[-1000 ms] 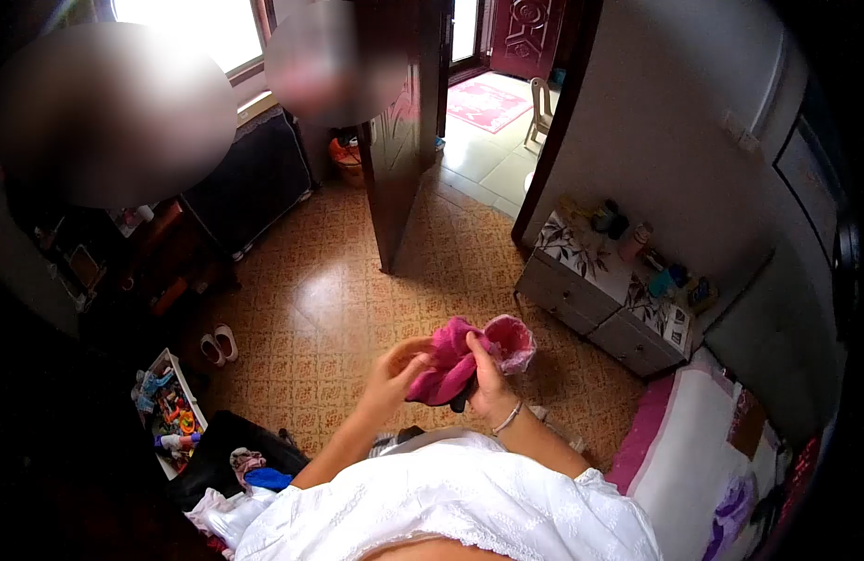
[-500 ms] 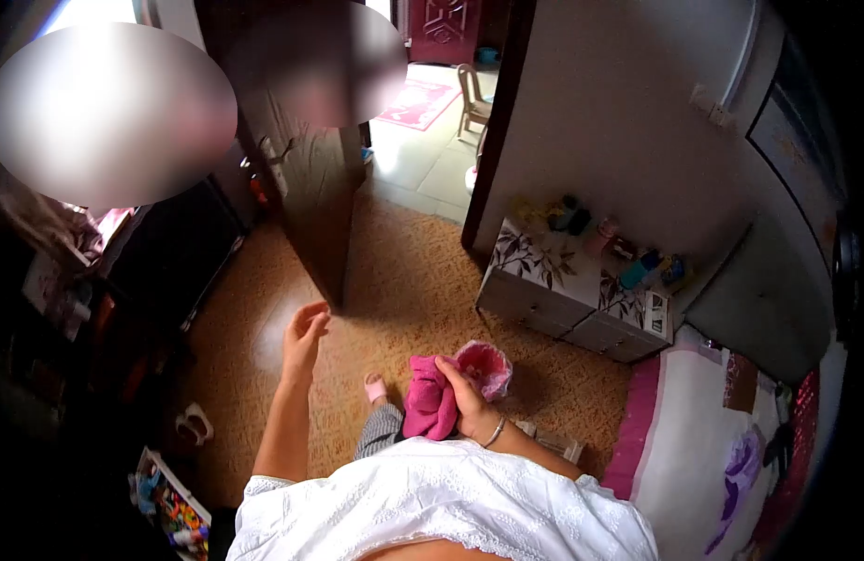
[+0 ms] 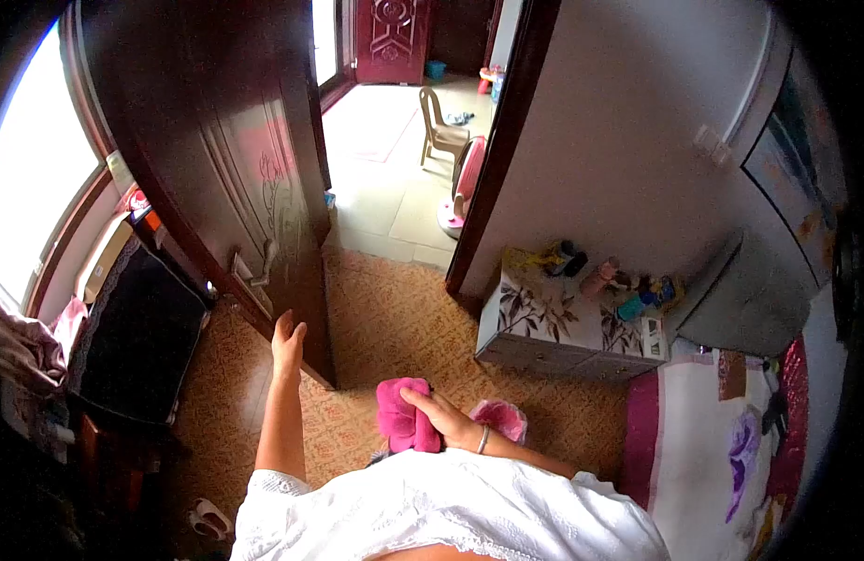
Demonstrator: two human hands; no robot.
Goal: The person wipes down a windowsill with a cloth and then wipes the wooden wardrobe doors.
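My right hand (image 3: 449, 426) is closed on a folded bright pink cloth (image 3: 401, 417), held in front of my waist with the thumb on top. Out ahead on the left, my left hand (image 3: 287, 344) is open, its thumb and fingers apart. It is at the free edge of the dark brown wooden door (image 3: 296, 271), below the door handle (image 3: 255, 265). Whether the fingers touch the door, I cannot tell. Partly hidden behind my right forearm stands a pink-lined bin (image 3: 503, 420).
The door stands open onto a tiled room with a beige chair (image 3: 443, 131) and a pink fan (image 3: 468, 182). A white cabinet (image 3: 535, 327) with bottles on top is against the right wall. A bed (image 3: 684, 439) lies at right, white slippers (image 3: 208, 518) at lower left.
My view has tilted up, and more of the door and the room beyond shows. My left hand is now at the door's edge. The pink cloth stays in my right hand.
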